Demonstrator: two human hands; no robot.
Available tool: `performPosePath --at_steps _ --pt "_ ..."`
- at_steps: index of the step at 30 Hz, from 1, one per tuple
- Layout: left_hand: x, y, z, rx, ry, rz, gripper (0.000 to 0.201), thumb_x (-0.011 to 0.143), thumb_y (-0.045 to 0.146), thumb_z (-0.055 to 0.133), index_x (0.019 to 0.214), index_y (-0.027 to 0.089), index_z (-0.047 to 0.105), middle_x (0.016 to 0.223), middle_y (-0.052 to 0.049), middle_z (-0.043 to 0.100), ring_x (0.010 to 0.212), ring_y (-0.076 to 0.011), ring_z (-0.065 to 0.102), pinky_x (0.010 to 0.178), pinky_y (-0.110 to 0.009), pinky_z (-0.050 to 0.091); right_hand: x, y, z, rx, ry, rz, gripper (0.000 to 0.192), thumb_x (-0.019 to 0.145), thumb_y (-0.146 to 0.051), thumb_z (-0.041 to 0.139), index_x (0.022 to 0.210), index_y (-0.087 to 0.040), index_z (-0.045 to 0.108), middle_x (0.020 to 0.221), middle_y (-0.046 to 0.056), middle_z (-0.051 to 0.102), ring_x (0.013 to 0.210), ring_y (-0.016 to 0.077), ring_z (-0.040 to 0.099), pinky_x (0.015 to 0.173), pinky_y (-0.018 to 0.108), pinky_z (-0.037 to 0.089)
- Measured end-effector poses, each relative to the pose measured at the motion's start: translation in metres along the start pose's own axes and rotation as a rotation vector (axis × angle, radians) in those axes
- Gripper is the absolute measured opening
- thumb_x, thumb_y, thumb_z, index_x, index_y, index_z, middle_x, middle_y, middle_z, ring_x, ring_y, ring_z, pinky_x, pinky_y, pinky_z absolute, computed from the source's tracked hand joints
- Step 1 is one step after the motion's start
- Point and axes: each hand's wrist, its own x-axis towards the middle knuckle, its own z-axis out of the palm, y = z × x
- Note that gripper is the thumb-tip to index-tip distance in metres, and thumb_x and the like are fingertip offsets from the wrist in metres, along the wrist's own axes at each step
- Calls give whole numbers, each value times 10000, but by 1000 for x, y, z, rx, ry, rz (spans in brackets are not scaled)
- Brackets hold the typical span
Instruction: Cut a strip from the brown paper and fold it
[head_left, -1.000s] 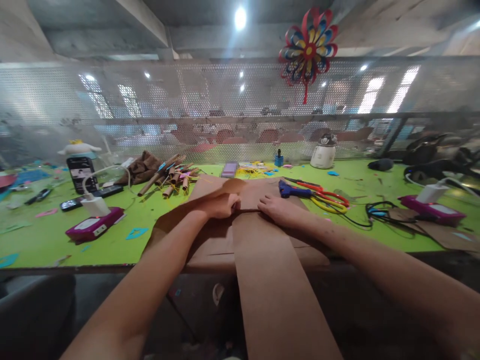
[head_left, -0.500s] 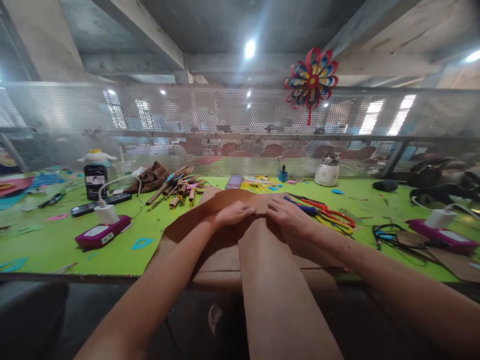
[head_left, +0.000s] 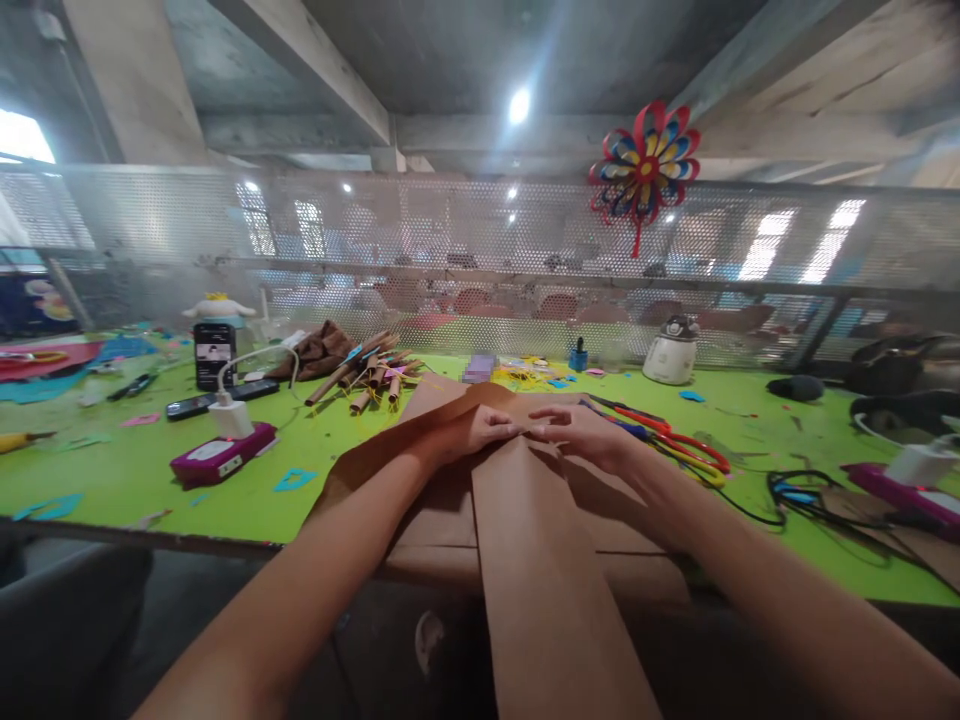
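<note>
The long, flat, brown paper strip point(head_left: 547, 570) is running near to far, its near part reaching past the edge of the bright green tabletop point(head_left: 247, 515), its far end lying at the fingertips. The left hand point(head_left: 487, 430) is pinching that end from the left, fingers pressing together; the right hand point(head_left: 574, 432) is meeting it from the right, fingers slightly parting, any pinch impossible to tell, neither hand lying clearly nearer

Left forearm point(head_left: 352, 565), toward 7 o'clock: bare, slim, tapering to a bare left hand point(head_left: 481, 429). Right forearm point(head_left: 739, 545), toward 4 o'clock — also bare; right hand point(head_left: 583, 434) bare. Pale rounded form point(head_left: 429, 642) near 6 o'clock — possibly a shoe, too dim to tell.
</note>
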Motion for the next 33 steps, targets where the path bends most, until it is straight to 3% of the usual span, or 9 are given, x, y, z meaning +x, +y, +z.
performPosePath --at_steps 4,8,11,17,19,24,33 --pt "-7 9 -1 9 4 -49 528 758 639 527 752 116 594 574 33 426 501 -78 324 468 -216 238 8 7 5 224 -13 103 291 595 -346 777 726 -146 610 635 1 576 523 80 449 482 223 302" --pt "-6 7 2 69 -39 -27 479 803 587 504 788 121 614 580 28 454 502 -78 351 471 -207 262 14 18 5 247 2 65 307 551 -323 804 628 -158 557 519 -54 497 459 64 388 466 229 275" --pt "-2 5 7 130 -20 11 422 836 519 483 816 121 622 596 24 468 529 -87 381 494 -204 293 11 20 -2 242 -20 29 289 560 -309 803 652 -152 579 537 -52 514 473 67 411 481 232 302" --pt "-3 10 16 236 56 104 336 884 388 441 790 120 619 649 1 514 604 -99 418 559 -205 341 -4 10 -7 282 -143 -36 303 615 -295 778 853 -151 657 806 28 646 706 121 575 663 260 451" --pt "-5 11 18 258 69 119 338 895 378 427 821 119 632 690 -16 555 640 -110 446 597 -214 363 -4 10 -4 235 -108 -62 296 640 -346 759 844 -152 666 845 50 660 746 144 589 691 283 468" --pt "-5 12 22 260 93 134 345 902 380 428 910 115 648 793 -47 618 715 -139 493 657 -234 388 3 18 3 113 105 -138 328 652 -451 724 708 -134 663 703 49 651 660 149 566 644 291 445" --pt "-10 10 14 290 -8 88 337 881 378 458 889 113 665 779 -46 618 677 -128 478 624 -233 364 5 26 -5 -29 154 -145 356 636 -486 705 687 -134 702 558 -1 573 523 106 443 515 251 325"
